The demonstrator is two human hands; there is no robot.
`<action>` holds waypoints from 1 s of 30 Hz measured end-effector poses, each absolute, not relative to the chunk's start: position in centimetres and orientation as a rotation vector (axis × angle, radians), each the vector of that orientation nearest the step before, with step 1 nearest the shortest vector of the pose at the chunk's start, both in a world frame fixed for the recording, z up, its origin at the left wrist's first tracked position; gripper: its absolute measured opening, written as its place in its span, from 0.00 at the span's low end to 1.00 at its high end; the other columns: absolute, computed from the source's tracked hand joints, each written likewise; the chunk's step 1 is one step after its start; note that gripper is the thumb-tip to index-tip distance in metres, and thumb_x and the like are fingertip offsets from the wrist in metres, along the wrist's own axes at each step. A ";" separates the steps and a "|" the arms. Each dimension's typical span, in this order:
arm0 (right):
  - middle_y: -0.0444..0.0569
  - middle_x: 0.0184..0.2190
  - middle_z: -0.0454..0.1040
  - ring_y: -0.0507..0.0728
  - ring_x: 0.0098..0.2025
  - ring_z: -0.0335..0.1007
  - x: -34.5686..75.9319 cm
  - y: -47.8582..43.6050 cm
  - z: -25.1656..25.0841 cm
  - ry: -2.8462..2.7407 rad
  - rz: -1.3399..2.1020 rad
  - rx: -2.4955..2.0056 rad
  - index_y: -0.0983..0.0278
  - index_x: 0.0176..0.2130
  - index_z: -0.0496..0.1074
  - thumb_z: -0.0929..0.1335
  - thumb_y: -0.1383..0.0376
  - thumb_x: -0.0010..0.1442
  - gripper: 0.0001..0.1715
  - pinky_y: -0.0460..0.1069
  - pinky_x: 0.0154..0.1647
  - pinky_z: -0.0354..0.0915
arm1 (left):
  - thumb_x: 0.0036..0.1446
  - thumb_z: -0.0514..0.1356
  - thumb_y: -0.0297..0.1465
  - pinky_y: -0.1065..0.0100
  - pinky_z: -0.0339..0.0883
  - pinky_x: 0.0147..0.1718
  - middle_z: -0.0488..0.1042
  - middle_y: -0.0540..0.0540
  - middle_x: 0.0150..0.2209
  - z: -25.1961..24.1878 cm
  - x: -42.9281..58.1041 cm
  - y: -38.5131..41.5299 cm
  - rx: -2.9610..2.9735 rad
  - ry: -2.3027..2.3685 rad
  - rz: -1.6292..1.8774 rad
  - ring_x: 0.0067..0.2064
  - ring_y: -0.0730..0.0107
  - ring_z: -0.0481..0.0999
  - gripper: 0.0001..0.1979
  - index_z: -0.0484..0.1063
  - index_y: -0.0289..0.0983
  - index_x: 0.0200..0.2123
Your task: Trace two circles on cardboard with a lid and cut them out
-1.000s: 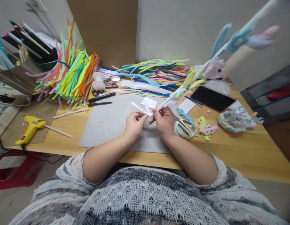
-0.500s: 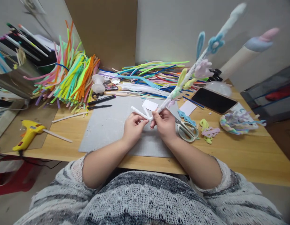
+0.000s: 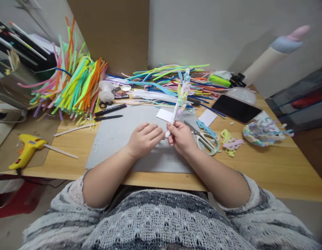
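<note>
My right hand (image 3: pixel 182 138) pinches the lower end of a white pipe-cleaner stem (image 3: pixel 176 111) that carries pastel flowers and leaves (image 3: pixel 183 88) and now points away from me over the grey mat (image 3: pixel 119 135). My left hand (image 3: pixel 143 139) is beside it with fingers curled, the fingertips touching the stem's base at my right thumb. I cannot make out the white pipe cleaner end that stuck out to the left earlier. Both hands hover just above the mat.
Scissors (image 3: pixel 206 139) lie right of my right hand. A heap of coloured pipe cleaners (image 3: pixel 161 83) fills the back; another bundle (image 3: pixel 77 83) stands at left. A yellow glue gun (image 3: pixel 25 151), two pens (image 3: pixel 110 113), a phone (image 3: pixel 235 108) and pastel pieces (image 3: pixel 262 132) lie around.
The flower stem has swung from leaning far up-right to pointing away over the desk. My left hand has closed over the white pipe cleaner end next to my right hand.
</note>
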State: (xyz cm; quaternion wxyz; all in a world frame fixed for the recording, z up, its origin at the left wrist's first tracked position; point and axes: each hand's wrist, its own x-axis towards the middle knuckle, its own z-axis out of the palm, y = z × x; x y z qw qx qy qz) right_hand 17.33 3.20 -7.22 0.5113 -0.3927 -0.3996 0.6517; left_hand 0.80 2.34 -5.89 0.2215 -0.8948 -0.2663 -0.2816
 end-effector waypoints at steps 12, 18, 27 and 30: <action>0.38 0.16 0.65 0.49 0.14 0.64 17.2 2.9 -8.1 -1.342 1.198 -1.068 0.62 0.29 0.64 0.67 0.58 0.55 0.11 0.44 0.13 0.64 | 0.58 0.55 0.28 0.60 0.57 0.36 0.73 0.44 0.32 -6.8 2.0 2.5 -2.747 -1.293 -0.548 0.38 0.58 0.68 0.06 0.72 0.36 0.32; 0.40 0.19 0.65 0.49 0.15 0.64 17.5 3.1 -8.8 -1.564 1.010 -1.120 0.62 0.29 0.64 0.65 0.60 0.58 0.08 0.44 0.15 0.63 | 0.59 0.53 0.29 0.64 0.58 0.36 0.75 0.46 0.30 -6.8 2.2 2.9 -2.905 -1.582 -0.628 0.36 0.63 0.71 0.12 0.75 0.38 0.29; 0.45 0.26 0.68 0.53 0.28 0.67 17.8 3.4 -9.3 -1.813 0.792 -0.957 0.62 0.31 0.68 0.64 0.65 0.58 0.05 0.47 0.29 0.64 | 0.56 0.52 0.35 0.70 0.58 0.24 0.73 0.47 0.22 -7.4 2.7 3.1 -2.895 -2.319 -0.692 0.25 0.67 0.71 0.15 0.75 0.36 0.26; 0.45 0.24 0.68 0.54 0.30 0.66 17.9 3.6 -8.9 -1.855 0.776 -0.928 0.62 0.28 0.68 0.64 0.65 0.58 0.07 0.48 0.32 0.64 | 0.58 0.50 0.36 0.71 0.57 0.20 0.70 0.49 0.18 -8.1 2.9 3.1 -2.913 -2.423 -0.715 0.20 0.71 0.68 0.17 0.73 0.34 0.24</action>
